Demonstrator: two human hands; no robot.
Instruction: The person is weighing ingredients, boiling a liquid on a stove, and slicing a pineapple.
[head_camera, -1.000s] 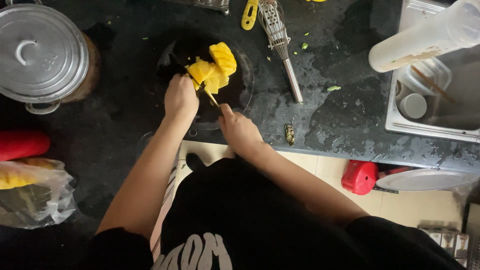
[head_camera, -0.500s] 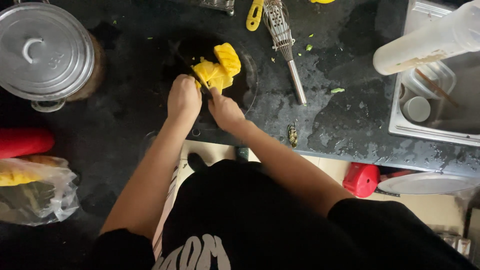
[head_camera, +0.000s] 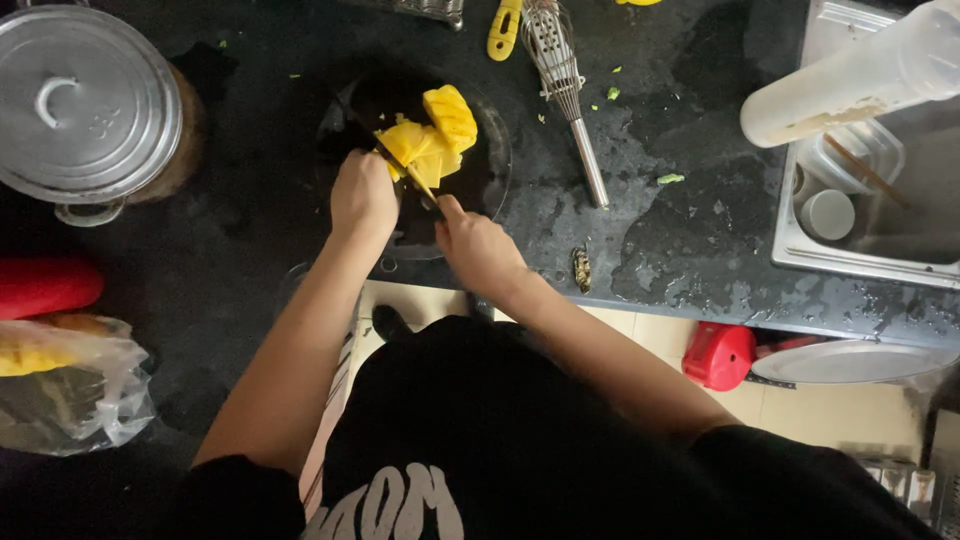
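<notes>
Yellow pineapple pieces (head_camera: 435, 135) lie on a dark round plate (head_camera: 490, 180) on the black counter. My left hand (head_camera: 362, 195) rests on the near left side of the fruit, fingers curled against it. My right hand (head_camera: 478, 245) grips a knife (head_camera: 412, 178) whose blade is pushed into the yellow flesh between the two hands. The knife's handle is hidden inside my fist.
A steel pot with lid (head_camera: 85, 105) stands at the far left. A metal whisk (head_camera: 565, 85) and a yellow peeler (head_camera: 503, 28) lie beyond the plate. A sink (head_camera: 860, 200) with a plastic bottle (head_camera: 850, 75) is at right. A plastic bag (head_camera: 65, 385) sits lower left.
My right hand has drawn back slightly toward me and to the right, with the knife still in the fruit. My left hand stays against the pineapple.
</notes>
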